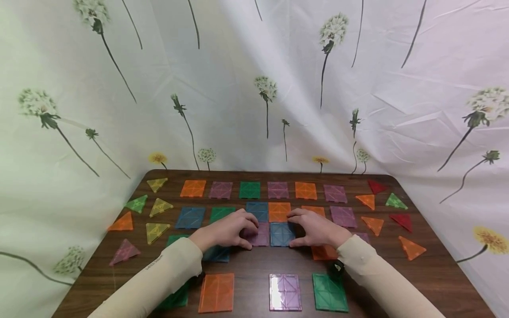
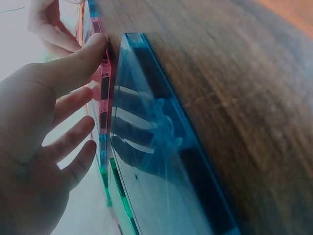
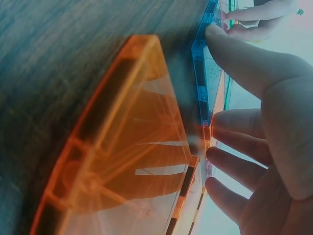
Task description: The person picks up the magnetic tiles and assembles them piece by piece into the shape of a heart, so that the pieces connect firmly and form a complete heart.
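Four square magnetic tiles form a two-by-two block mid-table in the head view. Its near row is a purple tile (image 1: 261, 236) and a blue tile (image 1: 281, 234); behind them lie another blue tile (image 1: 257, 210) and an orange tile (image 1: 279, 212). My left hand (image 1: 227, 228) grips the purple tile at its left side, thumb by the near edge and fingers curled toward the far one. From the right, my right hand (image 1: 319, 227) holds the near blue tile the same way, its thumb (image 3: 230, 49) at the tile's corner in the right wrist view.
Loose square tiles lie in rows around the block, including a purple one (image 1: 285, 292), an orange one (image 1: 216, 293) and a green one (image 1: 330, 292) near the front. Triangular tiles, such as a yellow one (image 1: 157, 232) and a red one (image 1: 401, 221), line both sides. A dandelion-print curtain (image 1: 234, 123) hangs behind.
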A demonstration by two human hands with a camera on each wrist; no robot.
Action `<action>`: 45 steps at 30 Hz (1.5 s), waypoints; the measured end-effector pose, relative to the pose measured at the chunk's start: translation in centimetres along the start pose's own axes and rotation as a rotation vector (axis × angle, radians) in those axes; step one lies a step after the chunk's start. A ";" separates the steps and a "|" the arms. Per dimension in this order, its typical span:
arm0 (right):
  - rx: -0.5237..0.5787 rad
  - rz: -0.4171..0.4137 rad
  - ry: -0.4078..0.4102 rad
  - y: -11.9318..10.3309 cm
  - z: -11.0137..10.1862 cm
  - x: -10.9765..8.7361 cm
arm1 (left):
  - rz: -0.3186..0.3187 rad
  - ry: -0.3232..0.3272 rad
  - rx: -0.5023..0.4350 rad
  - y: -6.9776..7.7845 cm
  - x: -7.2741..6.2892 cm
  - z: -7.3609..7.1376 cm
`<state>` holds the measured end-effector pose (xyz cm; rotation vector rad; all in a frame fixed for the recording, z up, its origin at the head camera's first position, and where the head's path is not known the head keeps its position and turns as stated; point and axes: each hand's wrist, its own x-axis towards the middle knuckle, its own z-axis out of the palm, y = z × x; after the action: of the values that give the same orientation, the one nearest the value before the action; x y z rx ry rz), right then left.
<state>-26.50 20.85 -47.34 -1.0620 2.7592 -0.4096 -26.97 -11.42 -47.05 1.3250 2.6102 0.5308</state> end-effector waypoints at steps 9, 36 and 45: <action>0.001 0.013 -0.010 -0.1 -0.3 0.2 | -0.017 -0.012 -0.021 -0.2 0.2 -0.1; 0.031 0.075 -0.055 -0.2 -0.9 0.6 | -0.389 0.228 -0.047 -8.1 5.5 -2.8; 0.014 0.110 -0.063 -0.3 -0.8 0.7 | -0.425 0.143 0.070 -8.4 7.4 -2.2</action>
<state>-27.01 20.32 -46.48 -0.8992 2.7387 -0.3737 -38.27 -10.53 -48.12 0.7305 2.9312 0.4804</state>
